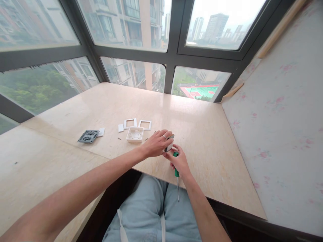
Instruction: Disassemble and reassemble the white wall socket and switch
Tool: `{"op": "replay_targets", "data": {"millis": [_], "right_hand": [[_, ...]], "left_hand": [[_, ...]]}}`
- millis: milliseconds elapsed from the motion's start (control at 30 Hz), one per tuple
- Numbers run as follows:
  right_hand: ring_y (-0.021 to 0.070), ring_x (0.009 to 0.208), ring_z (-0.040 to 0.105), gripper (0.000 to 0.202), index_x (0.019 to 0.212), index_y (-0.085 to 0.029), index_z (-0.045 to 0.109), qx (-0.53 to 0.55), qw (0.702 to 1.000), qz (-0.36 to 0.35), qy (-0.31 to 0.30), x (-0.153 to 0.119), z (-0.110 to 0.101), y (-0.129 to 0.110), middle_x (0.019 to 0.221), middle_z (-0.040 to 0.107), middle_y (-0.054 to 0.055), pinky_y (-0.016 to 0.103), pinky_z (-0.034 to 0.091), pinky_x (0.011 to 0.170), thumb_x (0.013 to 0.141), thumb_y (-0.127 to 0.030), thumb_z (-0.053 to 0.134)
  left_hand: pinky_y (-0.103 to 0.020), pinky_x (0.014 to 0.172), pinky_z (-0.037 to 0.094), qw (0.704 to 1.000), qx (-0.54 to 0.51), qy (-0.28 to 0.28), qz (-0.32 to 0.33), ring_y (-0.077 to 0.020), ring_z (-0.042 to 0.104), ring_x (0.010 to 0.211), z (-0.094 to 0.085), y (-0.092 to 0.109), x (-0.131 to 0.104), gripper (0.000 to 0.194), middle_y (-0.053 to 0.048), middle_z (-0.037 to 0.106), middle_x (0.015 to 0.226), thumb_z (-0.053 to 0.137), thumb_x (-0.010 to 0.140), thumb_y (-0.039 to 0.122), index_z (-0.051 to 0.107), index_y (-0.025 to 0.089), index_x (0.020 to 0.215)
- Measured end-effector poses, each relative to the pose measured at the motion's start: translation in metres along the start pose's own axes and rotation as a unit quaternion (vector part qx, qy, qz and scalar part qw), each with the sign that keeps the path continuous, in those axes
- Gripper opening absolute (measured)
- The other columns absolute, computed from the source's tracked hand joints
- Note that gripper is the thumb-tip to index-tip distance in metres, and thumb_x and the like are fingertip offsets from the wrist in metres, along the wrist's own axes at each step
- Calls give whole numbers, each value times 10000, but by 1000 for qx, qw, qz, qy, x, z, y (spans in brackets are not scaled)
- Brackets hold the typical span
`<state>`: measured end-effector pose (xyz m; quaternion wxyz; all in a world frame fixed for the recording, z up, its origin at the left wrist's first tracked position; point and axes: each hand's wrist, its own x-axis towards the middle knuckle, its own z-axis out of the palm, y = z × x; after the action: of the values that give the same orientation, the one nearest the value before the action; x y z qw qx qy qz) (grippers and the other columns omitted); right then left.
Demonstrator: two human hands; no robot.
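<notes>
My left hand (156, 144), with a ring on one finger, grips a small white and dark switch module (169, 144) above the front part of the wooden surface. My right hand (179, 160) meets the module's lower right side with its fingertips. Held in that same hand is a green-handled screwdriver (176, 170), its metal shaft pointing down past the surface's edge over my lap. To the left of my hands sits an open white box (135, 138) with two white frames (130, 120) (145, 121) behind it.
On the left, a dark grey plate (88, 136) lies against a white piece (101, 132). A small white cover (120, 128) and a screw (119, 138) are near the box. Windows stand behind the wooden surface (202, 134); a flowered wall (282, 134) rises at right.
</notes>
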<state>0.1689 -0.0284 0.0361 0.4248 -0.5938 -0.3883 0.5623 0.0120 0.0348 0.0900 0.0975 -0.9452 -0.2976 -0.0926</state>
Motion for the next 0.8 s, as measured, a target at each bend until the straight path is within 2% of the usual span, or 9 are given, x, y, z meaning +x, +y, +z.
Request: {"op": "replay_targets", "data": {"millis": [167,267,367,467,533,633,800], "right_hand": [[12,370,486,771,1310,-231,533,-48,999,-11,-7,6,-6,-4,1436,546,141,225,374,303,636,-416,858],[6,357,464,858,1418,-263,459,-78,996,-22,-34,6,-10,-9,1466,534,128,231,380,305,655,-371,836],[9,348,455,851,1466,-274,421,-96,993,-29,-55,4,-11,-13,1452,555,118,230,377,302,700,-359,782],[25,336,460,783,1473,-282,416,-134,988,-46,-60,1,-10,-18,1324,655,93,225,379,306,750,-340,710],[43,343,477,742,1461,-291,429,-173,981,-67,-60,-2,-8,-20,1144,731,50,215,391,332,761,-303,675],[81,428,551,740,1442,-287,450,-210,972,-99,-42,-5,-5,-22,944,747,8,198,413,396,738,-266,678],[142,568,632,845,1483,-235,428,-196,975,-102,-13,-7,-6,-20,888,748,30,195,420,426,703,-307,745]], "left_hand": [[-458,939,487,1000,-15,5,-9,-349,474,1220,3,2,-4,376,-178,520,1356,686,783,185,574,160,1141],[-462,964,475,1000,-21,11,-4,-337,485,1212,5,3,-7,384,-180,538,1335,654,795,167,565,157,1168],[-467,982,465,1000,-24,19,0,-332,484,1224,6,5,-10,502,-181,543,1336,631,807,168,504,152,1292],[-469,997,456,999,-29,29,0,-336,480,1234,7,6,-11,636,-184,538,1354,635,802,176,418,141,1399],[-470,1003,453,999,-30,32,3,-335,478,1238,7,7,-12,656,-183,538,1358,625,793,154,408,139,1411],[-471,1008,448,999,-29,29,1,-334,471,1252,8,10,-13,645,-183,543,1352,598,786,119,420,136,1406],[-460,1023,443,999,-30,33,-21,-327,476,1256,9,12,-14,657,-178,546,1345,575,797,122,405,132,1432]]}}
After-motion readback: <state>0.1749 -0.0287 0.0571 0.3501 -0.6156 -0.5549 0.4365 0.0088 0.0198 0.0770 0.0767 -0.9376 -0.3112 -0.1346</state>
